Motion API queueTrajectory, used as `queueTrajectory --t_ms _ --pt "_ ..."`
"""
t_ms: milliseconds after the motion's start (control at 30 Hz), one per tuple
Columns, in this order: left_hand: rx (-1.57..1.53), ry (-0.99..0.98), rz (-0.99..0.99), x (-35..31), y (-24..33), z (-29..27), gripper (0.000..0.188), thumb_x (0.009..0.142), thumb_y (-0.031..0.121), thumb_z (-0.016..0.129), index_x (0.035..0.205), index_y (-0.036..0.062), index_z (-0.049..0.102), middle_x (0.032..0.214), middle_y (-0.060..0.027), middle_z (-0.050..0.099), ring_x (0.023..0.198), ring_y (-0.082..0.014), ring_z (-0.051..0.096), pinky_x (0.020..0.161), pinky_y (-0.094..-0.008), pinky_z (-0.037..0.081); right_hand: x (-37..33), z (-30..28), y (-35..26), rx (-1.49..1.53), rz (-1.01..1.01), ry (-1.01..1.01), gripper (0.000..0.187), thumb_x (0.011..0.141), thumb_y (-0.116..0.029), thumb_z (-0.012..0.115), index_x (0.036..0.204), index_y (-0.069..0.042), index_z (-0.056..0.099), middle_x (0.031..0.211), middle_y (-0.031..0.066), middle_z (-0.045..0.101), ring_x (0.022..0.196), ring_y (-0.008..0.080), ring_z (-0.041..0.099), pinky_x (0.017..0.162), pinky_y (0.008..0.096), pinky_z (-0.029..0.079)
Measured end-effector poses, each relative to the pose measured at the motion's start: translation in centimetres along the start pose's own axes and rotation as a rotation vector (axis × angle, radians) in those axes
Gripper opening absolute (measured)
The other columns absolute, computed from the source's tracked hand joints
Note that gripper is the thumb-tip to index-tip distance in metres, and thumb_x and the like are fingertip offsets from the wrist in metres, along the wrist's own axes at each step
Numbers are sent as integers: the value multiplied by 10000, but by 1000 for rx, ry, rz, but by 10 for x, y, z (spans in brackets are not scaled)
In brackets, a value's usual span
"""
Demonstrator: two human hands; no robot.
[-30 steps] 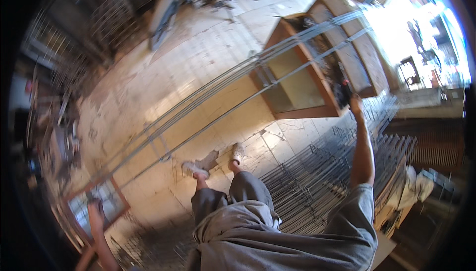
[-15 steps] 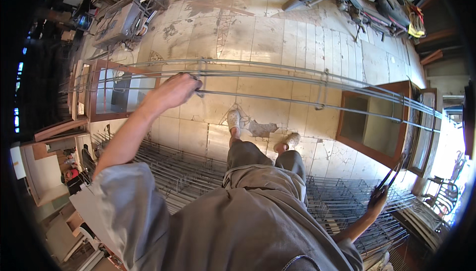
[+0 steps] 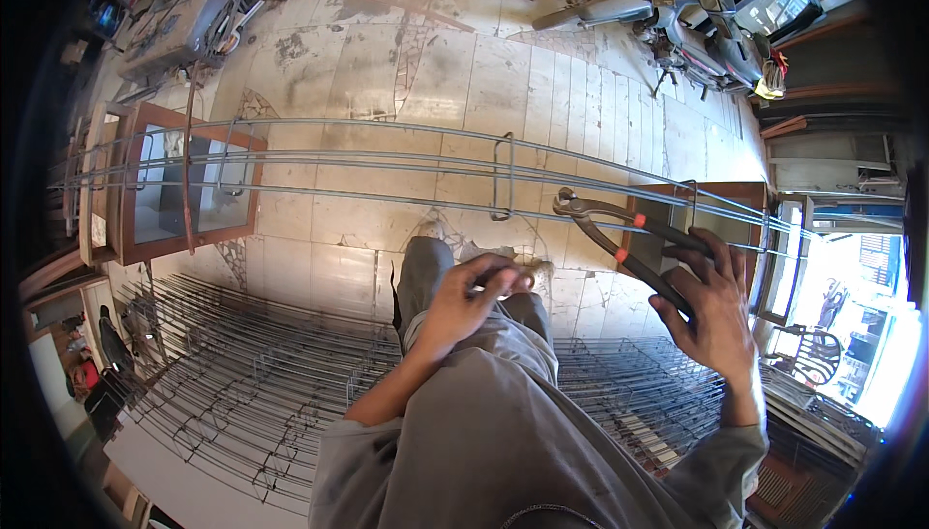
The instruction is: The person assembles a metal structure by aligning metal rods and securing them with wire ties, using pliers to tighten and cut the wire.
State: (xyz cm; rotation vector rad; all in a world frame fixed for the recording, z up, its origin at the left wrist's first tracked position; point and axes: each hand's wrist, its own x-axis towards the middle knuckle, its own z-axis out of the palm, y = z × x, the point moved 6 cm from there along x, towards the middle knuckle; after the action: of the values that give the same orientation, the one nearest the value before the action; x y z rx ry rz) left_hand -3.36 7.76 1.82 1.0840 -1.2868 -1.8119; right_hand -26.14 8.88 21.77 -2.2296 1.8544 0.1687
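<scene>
Pincers [image 3: 600,214] with long black handles and red bands are in my right hand [image 3: 711,311], its fingers and thumb around the spread handles. Their jaws are parted, beside the lowest bar of a long steel rebar cage [image 3: 377,156] that spans the view from left to right. A rectangular wire stirrup [image 3: 503,176] goes around the bars, left of the jaws. My left hand [image 3: 469,302] is drawn back over my legs, below the cage, fingers curled and thumb pressed to them. What it pinches, if anything, is too small to make out.
Wooden cabinets with glass doors, one at left [image 3: 126,185] and one at right [image 3: 745,205], stand under the cage ends. Stacked rebar cages [image 3: 261,364] lie near me on both sides. A motorcycle [image 3: 677,26] stands at the far right on the tiled floor [image 3: 377,74].
My left hand has left the stirrup and come back toward my body. My right hand has risen from the lower right, bringing the pincers up to the cage. The view has shifted right.
</scene>
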Motion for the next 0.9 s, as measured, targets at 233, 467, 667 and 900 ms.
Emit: queueTrajectory --t_ms 233,467,667,900 --pt "-443 -42 -187 29 -13 27 389 987 370 581 1051 -5 658 905 -54 702 673 -78 577 596 -230 457 49 -8 -60 -285 -184 -147 205 792 -246 727 927 -94 707 1213 122 615 1310 325 420 1063 538 288" --pt "-654 19 -235 40 -30 38 335 982 346 596 1028 16 636 871 -47 683 646 -82 556 582 -242 452 71 -10 -87 -415 -287 -148 180 783 -204 694 850 -37 681 1088 124 663 1205 308 506 1035 500 329" --pt "-625 4 -248 42 -25 32 328 962 344 629 997 19 624 843 -45 679 626 -82 559 557 -245 447 73 -5 -89 -572 -434 -109 165 792 -196 655 806 -33 675 950 112 685 1087 299 573 962 467 413" --pt "341 189 529 22 45 15 479 765 265 819 1140 99 571 980 -111 607 891 -261 599 755 -376 469 75 1 -81 -529 -565 -103 203 804 -245 690 821 -43 681 872 101 666 920 305 641 747 440 526"
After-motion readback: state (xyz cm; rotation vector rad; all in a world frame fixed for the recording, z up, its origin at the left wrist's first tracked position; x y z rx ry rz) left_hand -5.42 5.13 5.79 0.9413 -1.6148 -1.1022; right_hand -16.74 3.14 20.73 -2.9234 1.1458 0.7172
